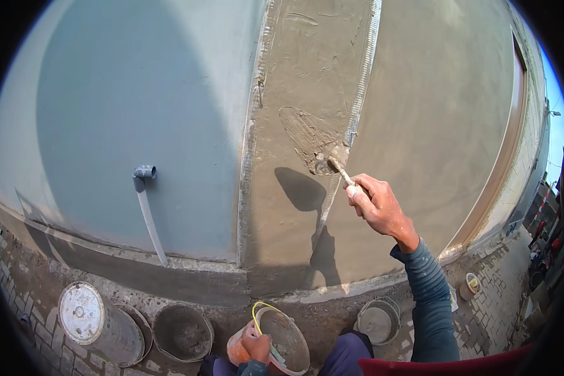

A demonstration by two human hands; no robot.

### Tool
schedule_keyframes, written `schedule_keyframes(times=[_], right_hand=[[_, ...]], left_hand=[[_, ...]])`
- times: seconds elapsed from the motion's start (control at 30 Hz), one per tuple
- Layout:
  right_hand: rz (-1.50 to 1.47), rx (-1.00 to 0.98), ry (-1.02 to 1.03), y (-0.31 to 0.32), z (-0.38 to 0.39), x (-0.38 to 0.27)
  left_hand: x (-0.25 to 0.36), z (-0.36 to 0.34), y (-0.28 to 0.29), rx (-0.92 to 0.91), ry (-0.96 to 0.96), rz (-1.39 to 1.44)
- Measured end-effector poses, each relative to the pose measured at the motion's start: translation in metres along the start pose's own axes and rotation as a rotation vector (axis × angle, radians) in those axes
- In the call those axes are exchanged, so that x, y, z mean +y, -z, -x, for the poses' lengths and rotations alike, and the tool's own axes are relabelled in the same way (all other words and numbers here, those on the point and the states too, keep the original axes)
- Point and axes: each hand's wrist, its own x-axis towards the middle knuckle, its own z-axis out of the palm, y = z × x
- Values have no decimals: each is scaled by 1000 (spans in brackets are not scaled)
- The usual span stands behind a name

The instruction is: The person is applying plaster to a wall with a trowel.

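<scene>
A pointed trowel (339, 169) is in my right hand (381, 205), its fingers wrapped round the handle. Wet grey mortar (310, 135) covers the blade, which is in front of the plastered wall strip (313, 56). The trowel's shadow falls on the wall below it, so the blade appears to stand off the surface. Low in front of me, my left hand (255, 344) is closed on the rim of an orange bucket (238, 346), beside its yellow handle (255, 308). Grey residue coats the bucket's inside; its bottom is partly hidden.
A ridged corner bead (362, 81) borders the strip on the right. A grey pipe elbow (145, 172) juts from the blue-grey wall. Along the wall's foot stand a mortar-stained drum (109, 332), a black bucket (183, 332), a pale bucket (379, 321) and a small tub (470, 286).
</scene>
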Motion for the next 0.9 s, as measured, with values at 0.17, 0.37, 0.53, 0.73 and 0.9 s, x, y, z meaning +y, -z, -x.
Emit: schedule_keyframes(times=[0.17,0.37,0.53,0.73,0.9], right_hand=[[336,274,127,39,-33,-10],[614,83,242,102,-120,-63],[667,103,165,190,-204,-129],[307,-2,-21,199,-216,-138],[775,-513,10,159,-158,-77]], left_hand=[[139,49,-20,-20,-2,-864],[169,48,-30,48,-72,-924],[100,37,-37,230,-82,-440],[135,54,-57,350,-62,-367],[226,100,-69,355,143,-429]])
